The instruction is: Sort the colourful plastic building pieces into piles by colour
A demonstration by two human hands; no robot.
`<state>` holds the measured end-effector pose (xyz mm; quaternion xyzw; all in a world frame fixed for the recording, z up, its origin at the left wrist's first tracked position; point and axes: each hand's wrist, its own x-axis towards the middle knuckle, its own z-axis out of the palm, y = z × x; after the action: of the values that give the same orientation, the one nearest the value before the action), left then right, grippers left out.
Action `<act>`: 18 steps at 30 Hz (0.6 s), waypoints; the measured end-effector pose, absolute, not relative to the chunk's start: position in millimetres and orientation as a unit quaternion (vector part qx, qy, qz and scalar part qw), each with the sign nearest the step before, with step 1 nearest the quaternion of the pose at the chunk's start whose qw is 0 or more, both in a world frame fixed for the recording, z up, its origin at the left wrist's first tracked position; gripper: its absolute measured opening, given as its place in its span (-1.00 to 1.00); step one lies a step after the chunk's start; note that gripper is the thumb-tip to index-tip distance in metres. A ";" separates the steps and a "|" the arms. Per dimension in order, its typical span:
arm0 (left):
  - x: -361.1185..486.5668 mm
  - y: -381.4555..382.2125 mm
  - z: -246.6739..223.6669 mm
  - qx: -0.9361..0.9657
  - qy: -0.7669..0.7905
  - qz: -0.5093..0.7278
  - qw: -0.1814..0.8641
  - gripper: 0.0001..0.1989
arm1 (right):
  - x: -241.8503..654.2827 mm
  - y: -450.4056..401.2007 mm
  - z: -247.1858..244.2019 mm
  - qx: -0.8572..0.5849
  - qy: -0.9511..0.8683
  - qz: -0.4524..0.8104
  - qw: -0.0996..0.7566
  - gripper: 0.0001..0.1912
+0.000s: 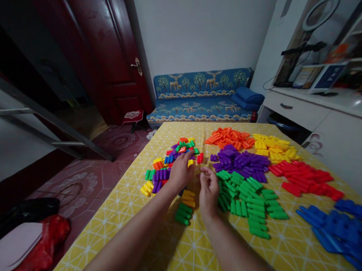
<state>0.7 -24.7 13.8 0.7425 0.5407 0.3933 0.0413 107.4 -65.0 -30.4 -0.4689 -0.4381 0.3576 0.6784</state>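
Note:
My left hand (181, 172) reaches over a mixed pile of plastic building pieces (161, 175), its fingers stretched forward and touching or just above them; the fingertips are partly hidden. To its right, my right hand (209, 188) hovers beside the green pieces (241, 190), fingers loosely curled, thumb apart, nothing visible in them. A small red piece (200, 158) lies just beyond the hands. Between my forearms are a yellow-orange piece (188, 198) and a dark green piece (183, 214).
Sorted heaps of purple (239, 163), orange (229, 137), yellow (275, 147), red (305, 177) and blue pieces (335, 228) spread across the right of the yellow-patterned table (111, 228). A blue sofa (197, 98) stands behind, a white cabinet (343, 134) at right, a ladder (43, 117) at left.

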 end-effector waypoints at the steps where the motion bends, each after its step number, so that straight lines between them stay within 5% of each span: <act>1: 6.0 -16.7 15.5 0.759 0.540 0.361 0.040 -0.49 | 107.1 -65.1 -30.0 -0.473 -0.433 0.357 0.679 -0.66; 7: 34.1 24.8 3.5 0.779 0.564 0.270 0.041 -0.59 | 109.3 -65.3 -31.0 -0.474 -0.400 0.398 0.676 -0.56; 11: 37.1 35.1 -12.9 0.744 0.560 0.355 0.082 -0.73 | 108.3 -63.2 -34.2 -0.469 -0.375 0.415 0.683 -0.51; 18: 24.4 17.9 -14.0 0.512 0.472 0.576 0.429 -0.79 | 105.3 -59.7 -35.6 -0.478 -0.364 0.408 0.687 -0.45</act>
<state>24.4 17.9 -14.0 0.5119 0.4717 0.5760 0.4286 105.3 -59.7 -35.6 -0.4778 -0.3643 0.4081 0.6874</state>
